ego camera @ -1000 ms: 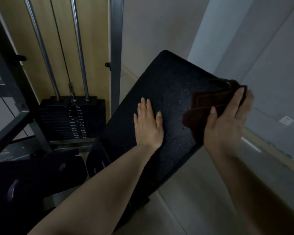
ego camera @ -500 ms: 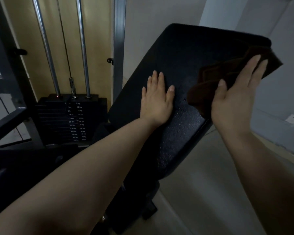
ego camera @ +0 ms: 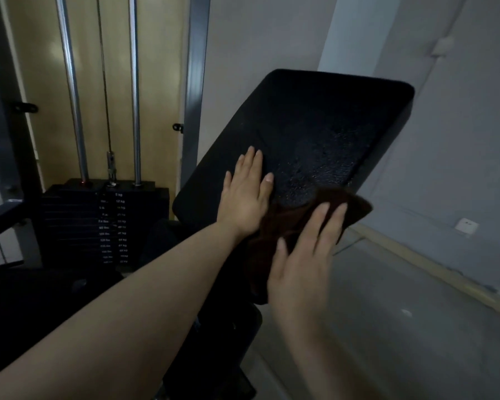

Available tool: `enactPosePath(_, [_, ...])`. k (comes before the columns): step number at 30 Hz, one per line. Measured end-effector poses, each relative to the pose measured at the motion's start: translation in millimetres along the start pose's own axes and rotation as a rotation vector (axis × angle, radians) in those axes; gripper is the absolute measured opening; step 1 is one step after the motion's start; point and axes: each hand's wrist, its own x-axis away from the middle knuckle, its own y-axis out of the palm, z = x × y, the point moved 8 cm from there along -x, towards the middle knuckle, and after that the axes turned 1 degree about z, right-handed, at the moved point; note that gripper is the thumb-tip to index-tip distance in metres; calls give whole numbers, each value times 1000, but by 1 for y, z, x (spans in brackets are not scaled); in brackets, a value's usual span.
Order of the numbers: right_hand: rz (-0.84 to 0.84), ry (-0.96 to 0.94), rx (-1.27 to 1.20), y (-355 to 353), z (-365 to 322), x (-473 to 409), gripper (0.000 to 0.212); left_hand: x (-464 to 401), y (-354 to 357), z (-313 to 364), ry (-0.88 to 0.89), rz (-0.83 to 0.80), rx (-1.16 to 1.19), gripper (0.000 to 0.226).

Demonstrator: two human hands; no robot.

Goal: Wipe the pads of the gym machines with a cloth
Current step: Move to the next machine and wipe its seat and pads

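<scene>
Left hand (ego camera: 247, 194) lay flat, fingers straight, on the tilted black pad (ego camera: 315, 131), right hand (ego camera: 303, 255) with extended fingers pressed the brown cloth (ego camera: 289, 223) against the pad's lower edge, grip uncurled.

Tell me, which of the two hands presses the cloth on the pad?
The right hand presses the brown cloth; the left hand lies flat on the bare pad.

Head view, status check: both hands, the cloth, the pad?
Left hand flat on the tilted black textured pad. Right hand presses the dark brown cloth on the pad's lower edge, fingers straight. Nothing in the way.
</scene>
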Motion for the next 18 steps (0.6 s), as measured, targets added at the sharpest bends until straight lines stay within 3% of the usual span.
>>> enactPosePath(5, [-29,-82,1,15,-9,62,64,12,-3,0,45,14,21,54])
enactPosePath(9, [-14,-92,-116,18,-5,55,66,14,-3,-1,53,16,21,53])
enactPosePath(18, [71,-110,-23,-31,4,-114,57,16,-3,-4,73,5,48,54])
